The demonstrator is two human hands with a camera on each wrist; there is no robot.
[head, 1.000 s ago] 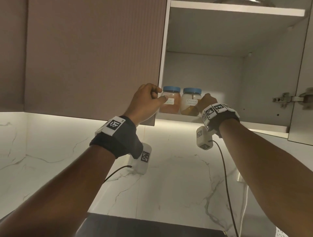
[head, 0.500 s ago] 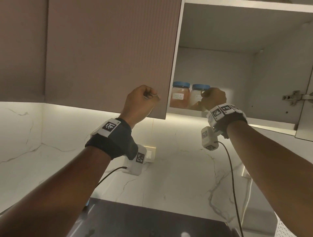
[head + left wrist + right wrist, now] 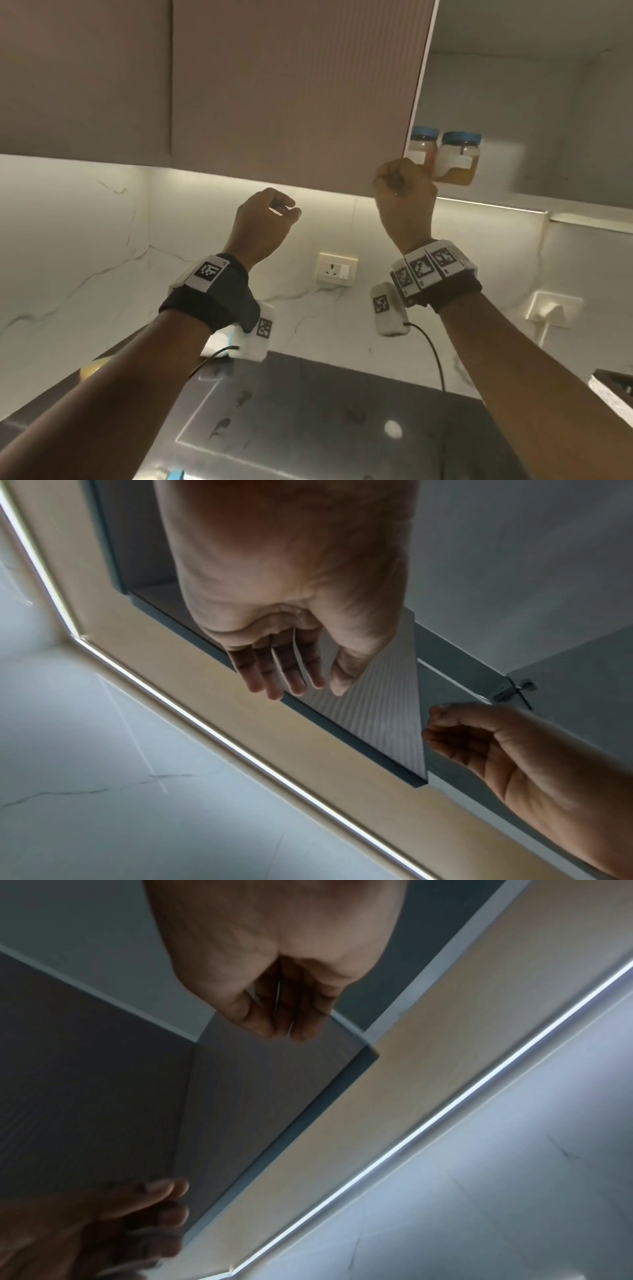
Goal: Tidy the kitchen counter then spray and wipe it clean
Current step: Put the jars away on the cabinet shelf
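Observation:
A ribbed pinkish upper cabinet door [image 3: 291, 96] stands partly open. Beyond its free edge, two blue-lidded jars [image 3: 459, 157] stand on the shelf, and the door hides part of the left one. My right hand [image 3: 404, 195] is curled at the door's lower free corner. In the left wrist view my right hand's fingertips [image 3: 428, 734] and thumb meet the door [image 3: 377, 710] at its edge. My left hand [image 3: 263, 219] hangs just below the door's bottom edge, loosely curled and holding nothing. In the left wrist view my left hand's fingers [image 3: 284, 674] are nearly straight.
A lit strip [image 3: 493, 205] runs under the cabinet over the white marble wall. A wall socket [image 3: 337, 269] sits between my wrists, and a plugged socket [image 3: 551, 308] sits to the right. A dark glossy hob [image 3: 308, 411] lies below. A yellow item [image 3: 90, 371] lies at its left.
The door has swung further shut, now covering part of the left jar. My left hand let go of it and dropped below. My right hand moved from the jars to the door's corner.

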